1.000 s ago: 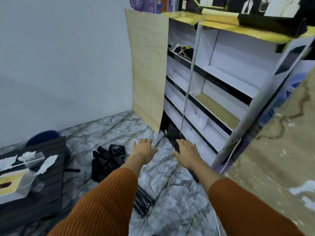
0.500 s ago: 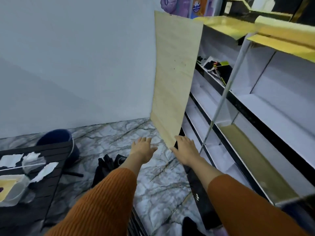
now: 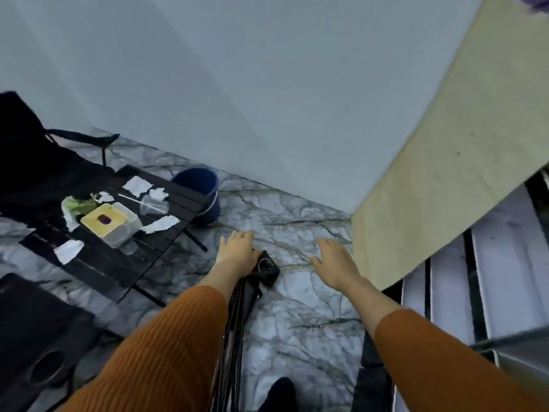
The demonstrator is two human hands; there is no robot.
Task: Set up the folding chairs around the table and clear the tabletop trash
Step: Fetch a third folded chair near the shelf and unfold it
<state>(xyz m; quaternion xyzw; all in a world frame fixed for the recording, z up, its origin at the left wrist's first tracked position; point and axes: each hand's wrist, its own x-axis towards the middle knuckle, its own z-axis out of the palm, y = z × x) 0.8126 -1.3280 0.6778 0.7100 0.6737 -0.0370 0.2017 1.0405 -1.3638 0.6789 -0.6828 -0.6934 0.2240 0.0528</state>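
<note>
Two hands reach toward the folded chair (image 3: 237, 316), a black bundle lying on the marble floor just right of the dark surface (image 3: 98, 263). A careless lift could swing its long legs into that surface and scatter the paper scraps (image 3: 160, 224) and plastic container (image 3: 111, 223) still on it. The left hand (image 3: 236, 252) rests spread at the bundle's top end, fingers (image 3: 240, 234) not yet curled; the right hand (image 3: 334, 260) hovers flat, holding nothing.
</note>
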